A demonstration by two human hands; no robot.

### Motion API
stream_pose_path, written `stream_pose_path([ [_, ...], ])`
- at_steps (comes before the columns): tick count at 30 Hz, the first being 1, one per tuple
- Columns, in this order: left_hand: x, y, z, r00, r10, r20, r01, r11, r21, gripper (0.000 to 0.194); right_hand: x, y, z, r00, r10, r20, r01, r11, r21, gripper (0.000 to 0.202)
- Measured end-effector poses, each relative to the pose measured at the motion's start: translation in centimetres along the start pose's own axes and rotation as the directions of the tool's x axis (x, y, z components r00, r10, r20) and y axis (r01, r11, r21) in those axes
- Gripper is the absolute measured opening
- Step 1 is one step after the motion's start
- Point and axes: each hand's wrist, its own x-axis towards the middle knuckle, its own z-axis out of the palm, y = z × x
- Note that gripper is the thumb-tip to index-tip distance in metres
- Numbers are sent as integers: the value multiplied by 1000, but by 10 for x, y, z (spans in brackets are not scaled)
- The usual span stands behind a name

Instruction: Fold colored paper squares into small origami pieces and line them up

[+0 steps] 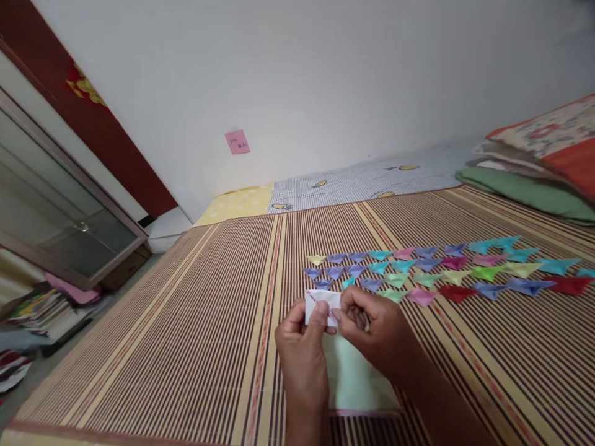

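Observation:
A small square of white folded paper (312, 313) with pinkish marks and a dark diagonal line is up in front of me. My left hand (303, 347) grips it, thumb on its face and fingers behind. My right hand (375, 325) pinches the paper's lower right edge between thumb and index finger, the other fingers curled. Below the hands a pale green sheet (357, 378) lies on the striped mat. Just beyond, rows of small folded paper shapes (422, 296) in blue, pink, red, green and yellow are laid out; my right hand hides part of the nearest row.
A striped bamboo mat (186, 334) covers the bed. Folded bedding (530, 186) is stacked at the far right. A pink note (237, 142) is stuck to the white wall. At left are a glass-panelled door (60, 192) and piled books (41, 310) on the floor.

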Motion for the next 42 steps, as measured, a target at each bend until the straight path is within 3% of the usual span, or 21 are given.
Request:
stream_pose_path([
  [5,-2,4,7,997,-78,-18,73,975,-210,27,1,3,-10,973,54,226,-108,967,233,28],
  [9,-2,5,11,992,-123,2,118,947,-299,30,-1,2,-8,987,27,160,-47,992,121,27],
  [14,-1,-3,6,998,-67,20,69,986,-154,26,-2,1,-4,993,-70,93,78,994,-80,27],
  [18,-1,1,1,994,-19,106,17,1000,20,22,2,3,-17,987,16,158,-34,993,116,24],
  [22,-1,9,0,982,39,186,-68,986,150,26,3,4,-27,995,30,98,-53,969,240,22],
  [28,0,11,-2,970,20,242,-79,968,237,29,2,3,-27,993,61,98,-78,981,179,21],
  [35,-1,13,-3,925,7,380,-131,944,303,29,3,-4,-28,994,34,105,-50,987,154,20],
  [42,-1,10,-5,917,-17,398,-126,935,332,28,1,-6,-21,994,58,94,-67,993,100,22],
])
